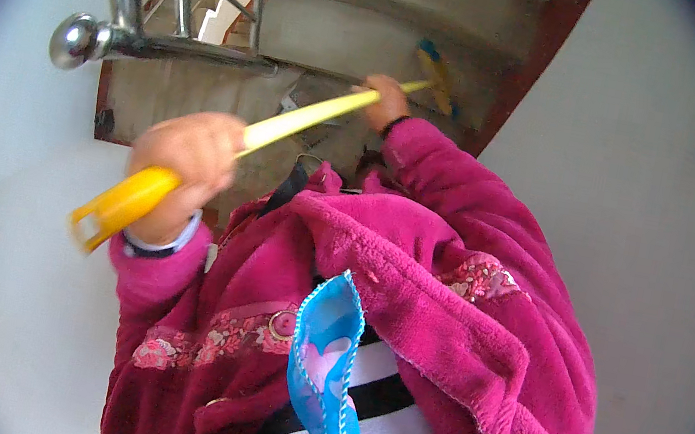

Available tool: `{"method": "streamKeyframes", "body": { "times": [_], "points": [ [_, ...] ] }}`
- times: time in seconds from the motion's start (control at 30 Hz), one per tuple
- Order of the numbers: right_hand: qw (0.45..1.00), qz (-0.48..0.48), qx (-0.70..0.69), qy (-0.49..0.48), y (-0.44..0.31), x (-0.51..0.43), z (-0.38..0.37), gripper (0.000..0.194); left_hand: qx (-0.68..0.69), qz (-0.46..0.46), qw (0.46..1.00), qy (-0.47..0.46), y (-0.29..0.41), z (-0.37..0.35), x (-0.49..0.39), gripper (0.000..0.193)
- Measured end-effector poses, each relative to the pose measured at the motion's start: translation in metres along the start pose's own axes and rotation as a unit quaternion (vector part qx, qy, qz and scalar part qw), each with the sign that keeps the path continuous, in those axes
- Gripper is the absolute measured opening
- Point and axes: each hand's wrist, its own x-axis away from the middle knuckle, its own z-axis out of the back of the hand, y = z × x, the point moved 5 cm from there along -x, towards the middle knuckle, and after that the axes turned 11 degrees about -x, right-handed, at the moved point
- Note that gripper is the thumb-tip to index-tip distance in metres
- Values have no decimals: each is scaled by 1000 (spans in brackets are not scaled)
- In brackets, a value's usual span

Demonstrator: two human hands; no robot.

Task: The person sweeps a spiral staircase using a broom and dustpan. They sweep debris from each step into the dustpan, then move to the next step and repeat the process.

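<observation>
A yellow broom or mop handle (297, 124) runs slantwise in front of me, from lower left to upper right. My left hand (186, 164) grips it near its orange, looped end cap. Farther along the pole, my right hand (383, 103) is closed around it. Past my right hand, the blue and yellow head (438, 79) is on a stair step; it is blurred, so its exact kind is unclear. Pink fleece sleeves cover both my arms.
A shiny metal railing (175, 49) with a round knob stands at the upper left. Curved stair steps (345, 32) lie ahead, with dark red edging beside the right wall (626, 217). A white wall (43, 163) is at left. A blue pouch-like item (321, 366) hangs at my chest.
</observation>
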Motion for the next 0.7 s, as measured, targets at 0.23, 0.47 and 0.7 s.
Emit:
{"method": "streamKeyframes", "body": {
  "times": [0.23,0.47,0.7],
  "points": [
    [995,92,17,-33,-64,-10,35,31,63,-64,980,-180,51,-16,-38,24],
    [991,-66,80,81,43,2,104,29,101,89,990,44,-49,-58,-52,14],
    [1000,-11,15,3,29,-25,34,23,31,46,996,67,-23,-10,-41,19]
  ]
}}
